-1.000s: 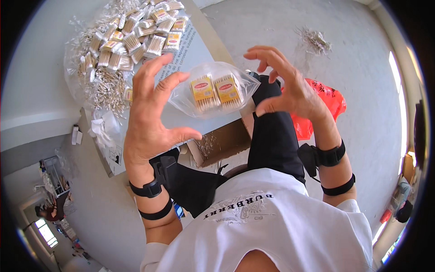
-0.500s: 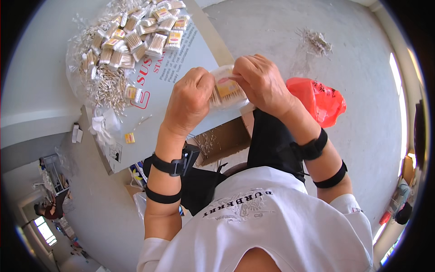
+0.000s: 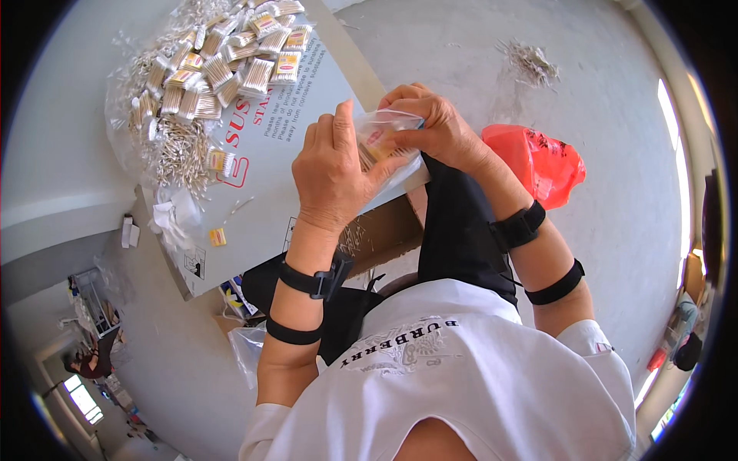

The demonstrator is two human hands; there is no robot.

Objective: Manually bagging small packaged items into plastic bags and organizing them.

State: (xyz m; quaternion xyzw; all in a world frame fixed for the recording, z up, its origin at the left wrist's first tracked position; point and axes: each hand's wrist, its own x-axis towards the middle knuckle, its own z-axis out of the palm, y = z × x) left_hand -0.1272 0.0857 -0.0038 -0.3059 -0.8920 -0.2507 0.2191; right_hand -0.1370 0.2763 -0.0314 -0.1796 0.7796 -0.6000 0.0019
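Note:
Between my hands, above the table's right edge, is a clear plastic bag (image 3: 369, 140) of cotton swabs with a yellow label showing through. My right hand (image 3: 440, 129) pinches the bag's right side between thumb and fingers. At its left side, my left hand (image 3: 329, 173) holds the bag with the thumb across its front and the fingers pointing up; part of its grip is hidden. A heap of bundled cotton swabs (image 3: 219, 73) in clear wrappers lies at the table's far left, with loose swabs (image 3: 181, 154) on its near side.
The grey printed tabletop (image 3: 261, 180) carries a small yellow label card (image 3: 218, 237) and crumpled white wrapping (image 3: 175, 215). Under its near edge stands a cardboard box (image 3: 396, 227) with loose swabs. A red plastic bag (image 3: 530, 165) is right of my leg; a swab pile (image 3: 530, 61) lies on the floor.
My left hand has turned, its fingers now extended upward and its thumb across the bag. The bag has tilted, and my right hand has shifted its grip slightly.

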